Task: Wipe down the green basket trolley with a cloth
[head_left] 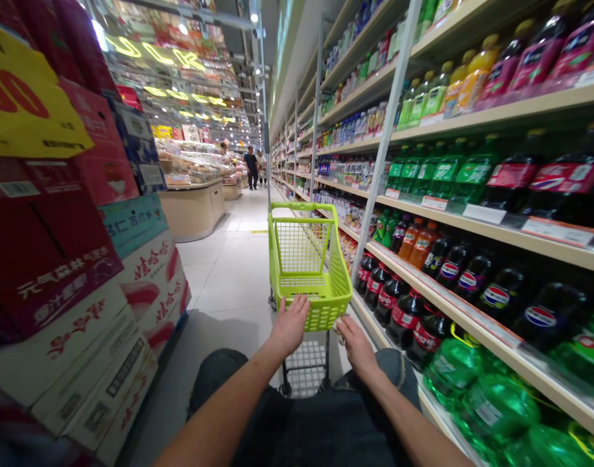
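One green cart (344,290), likely light, stiff, we'd take by its rim; left hand (292,322) flat, fingers spread, right hand (354,340) curled, grip unclear.

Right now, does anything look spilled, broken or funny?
No, nothing stands out: the cart stands upright, the bottles line the shelves in rows, the boxes are stacked, and I see no spill on the floor.

we find this to be a shop, evidently a supermarket. we note long shelves (443,126) of bottled drinks (476,168), price labels (559,230) along the shelf edges, stacked cartons (83,318) behind a yellow sign (29,97) with red digits, a green shopping cart (326,303) in the aisle (200,279), and, further back, neon letters (192,99) reading "bulk" overhead.
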A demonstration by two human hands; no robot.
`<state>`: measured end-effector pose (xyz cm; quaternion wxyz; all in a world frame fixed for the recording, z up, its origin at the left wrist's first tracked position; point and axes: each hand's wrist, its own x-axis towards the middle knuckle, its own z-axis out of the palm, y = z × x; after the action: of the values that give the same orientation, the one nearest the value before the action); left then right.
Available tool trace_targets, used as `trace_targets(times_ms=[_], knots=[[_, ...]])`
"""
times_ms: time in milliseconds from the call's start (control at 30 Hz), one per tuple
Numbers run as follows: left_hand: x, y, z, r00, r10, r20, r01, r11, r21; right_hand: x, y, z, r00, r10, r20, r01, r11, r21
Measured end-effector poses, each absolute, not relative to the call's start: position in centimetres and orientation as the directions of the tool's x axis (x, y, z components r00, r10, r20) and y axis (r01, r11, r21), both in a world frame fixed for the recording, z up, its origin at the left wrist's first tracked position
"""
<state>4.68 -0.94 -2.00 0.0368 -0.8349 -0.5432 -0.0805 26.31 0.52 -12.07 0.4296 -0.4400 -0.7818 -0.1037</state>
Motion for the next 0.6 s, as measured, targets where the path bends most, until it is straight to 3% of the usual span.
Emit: trace_targets(times_ms=[133,333,500,600], knots=[[4.2,-1.0,-1.8,0.323,0.925,0.202,0.938,-0.341,0.064,26.7,1.1,-10.6,-0.173,0.570,0.803,0.785,0.573,-0.237],[3.1,-0.7,-2.1,0.304,0.929,0.211,0.944,-0.324,0.069,26.4,0.2,-11.2,-0.282,0.579,0.765,0.773,0.609,-0.176],[2.1,-0.4,-2.8,0.224,0.938,0.264,0.969,-0.243,0.041,26.7,0.5,-6.7,-0.151,0.540,0.828,0.781,0.579,-0.235],[2.1,-0.5,-3.1,0.228,0.940,0.253,0.969,-0.245,0.034,24.9,2.1,-4.9,-0.134,0.585,0.800,0.810,0.530,-0.252]])
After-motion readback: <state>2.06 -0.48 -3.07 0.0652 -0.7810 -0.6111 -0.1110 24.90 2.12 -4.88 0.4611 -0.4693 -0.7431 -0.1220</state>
